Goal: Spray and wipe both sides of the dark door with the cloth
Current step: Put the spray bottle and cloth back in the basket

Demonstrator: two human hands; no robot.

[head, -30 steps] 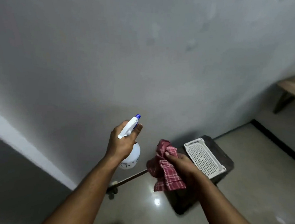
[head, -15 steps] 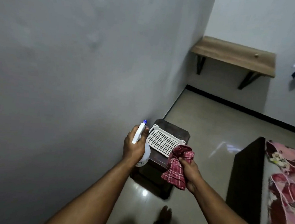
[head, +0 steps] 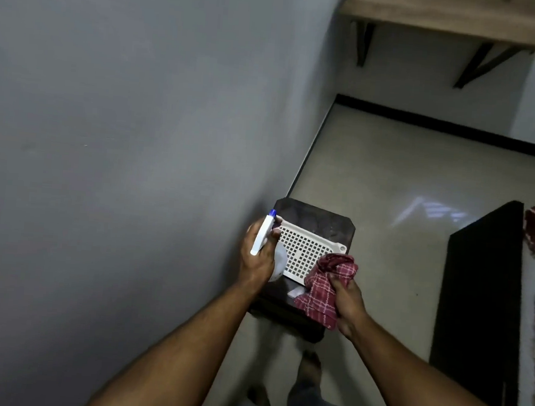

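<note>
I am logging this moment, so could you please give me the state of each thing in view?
left hand: shut on spray bottle
spray bottle: held upright, nozzle up
right hand: shut on cloth
cloth: bunched, hanging
white basket: on the dark stool, looks empty
dark stool: standing by the wall

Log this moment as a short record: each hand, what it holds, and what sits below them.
left hand: gripping a white spray bottle with a blue nozzle
right hand: holding a red checked cloth, bunched
below hands: white perforated basket on a dark stool
wall: grey, at left
shelf: wooden, on far wall
door: not identifiable here
</note>
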